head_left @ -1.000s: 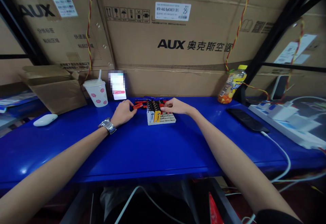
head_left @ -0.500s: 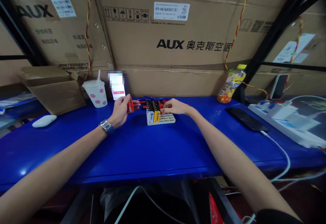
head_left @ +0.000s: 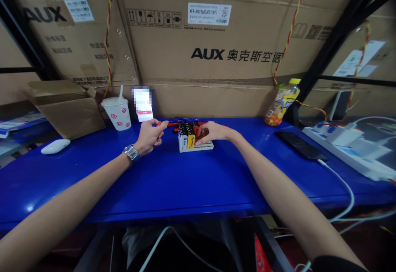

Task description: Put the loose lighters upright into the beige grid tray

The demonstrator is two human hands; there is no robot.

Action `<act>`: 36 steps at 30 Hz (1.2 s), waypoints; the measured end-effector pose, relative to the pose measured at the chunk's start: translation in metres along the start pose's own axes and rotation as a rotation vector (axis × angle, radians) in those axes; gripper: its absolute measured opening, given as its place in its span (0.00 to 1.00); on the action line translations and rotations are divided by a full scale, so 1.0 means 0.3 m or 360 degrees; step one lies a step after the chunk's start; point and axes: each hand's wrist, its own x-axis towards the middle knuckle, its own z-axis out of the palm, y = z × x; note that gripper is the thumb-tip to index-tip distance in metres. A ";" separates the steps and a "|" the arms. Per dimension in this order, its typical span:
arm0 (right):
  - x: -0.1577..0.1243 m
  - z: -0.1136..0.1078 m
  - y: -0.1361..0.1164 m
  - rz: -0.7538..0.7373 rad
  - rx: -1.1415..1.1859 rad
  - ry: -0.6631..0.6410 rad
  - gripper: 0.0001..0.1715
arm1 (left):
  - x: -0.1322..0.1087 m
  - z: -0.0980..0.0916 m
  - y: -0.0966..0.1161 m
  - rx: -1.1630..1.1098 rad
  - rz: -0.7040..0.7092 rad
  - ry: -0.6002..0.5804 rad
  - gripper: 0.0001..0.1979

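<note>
Left hand [head_left: 150, 137], fingers pinched tight on a small red piece [head_left: 159, 124]! Right hand [head_left: 214, 131], thumb and fingers parted, any grip impossible to tell; black-topped pieces [head_left: 186, 135] at its nine o'clock, in the pale tray [head_left: 202, 146] towards twelve on the blue surface [head_left: 192, 181].

At twelve o'clock I read "AUX 奥克斯空调" in black on the large brown cardboard carton [head_left: 173, 67]; above it, its white rectangular paper label [head_left: 209, 14] says "KFR-46G/BpR3AES1(B1)" and "25". Between eleven and twelve run black boxed signs [head_left: 154, 18], among them upward arrows, a glass and an umbrella. The brown cardboard panel [head_left: 78, 32] at eleven o'clock also bears "AUX", plus "粘贴区域" and "300kgf". Print on the yellow black-topped upright piece [head_left: 191, 141] is too small for me.
</note>
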 end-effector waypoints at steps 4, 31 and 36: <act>0.002 0.004 0.003 0.0003 -0.0003 0.0015 0.26 | -0.002 0.003 -0.006 0.0068 0.0051 -0.0012 0.20; -0.009 0.010 -0.097 -0.0283 0.0099 0.0983 0.30 | -0.075 0.030 0.027 0.0400 0.0485 -0.0253 0.24; -0.031 0.092 -0.240 -0.0585 0.0095 0.0710 0.23 | -0.101 0.058 0.021 0.0534 0.0608 -0.0343 0.24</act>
